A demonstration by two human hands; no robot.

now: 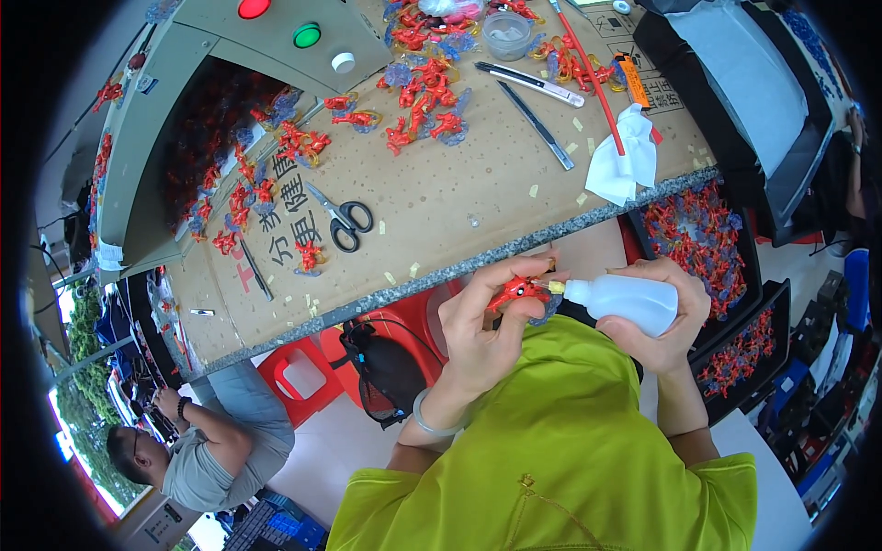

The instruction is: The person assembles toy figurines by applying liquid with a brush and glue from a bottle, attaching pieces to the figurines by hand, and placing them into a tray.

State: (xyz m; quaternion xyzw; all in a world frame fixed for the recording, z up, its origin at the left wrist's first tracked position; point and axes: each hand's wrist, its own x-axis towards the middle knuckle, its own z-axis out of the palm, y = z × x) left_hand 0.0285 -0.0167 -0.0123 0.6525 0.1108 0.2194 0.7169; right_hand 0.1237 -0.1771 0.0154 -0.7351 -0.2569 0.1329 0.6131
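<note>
Pinched between the fingers of my left hand [487, 321] is a small red figurine [516, 292] with a clear bluish part below it. My right hand [663, 312] wraps round a white squeeze bottle [634, 301], tilted on its side. The bottle's narrow yellowish tip [555, 287] points left and meets the figurine or lies very close to it; I cannot tell whether they touch. Both hands are in front of the table's near edge, over my lap.
On the cardboard-covered table [441, 202] lie black-handled scissors [342, 219], a utility knife [530, 83], tweezers [537, 126], a white tissue [625, 161] and several red figurines [423, 101]. A grey machine [266, 28] stands left. Black trays of figurines [703, 248] are at right. Another person [211, 450] sits at left.
</note>
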